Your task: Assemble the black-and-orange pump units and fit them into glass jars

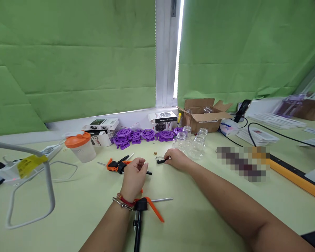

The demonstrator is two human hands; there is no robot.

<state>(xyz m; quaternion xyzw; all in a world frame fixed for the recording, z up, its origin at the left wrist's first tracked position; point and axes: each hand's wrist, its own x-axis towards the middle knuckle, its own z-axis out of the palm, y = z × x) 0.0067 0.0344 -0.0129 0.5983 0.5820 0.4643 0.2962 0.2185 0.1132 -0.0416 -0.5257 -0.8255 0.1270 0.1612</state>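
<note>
My right hand [177,159] pinches a small black plastic part [161,161] down at the tabletop. Just behind that part lies a thin metal coil spring [160,157], with a few tiny brass-coloured pieces [155,153] beyond it. My left hand [134,175] is loosely closed, its fingers curled toward the thumb; whatever may be between them is hidden. Behind it lies a black and orange tool with thin metal rods [120,165]; a black rod end [149,173] shows past the thumb. A second such tool [141,204] lies by my left wrist, its black shaft pointing toward me.
Purple plastic rings [148,134] and small printed boxes [162,120] line the back. Clear glass jars [196,147] stand before an open carton [204,120]. At left are an orange-lidded cup [81,148], a power strip [51,152] and a grey bent frame [51,196].
</note>
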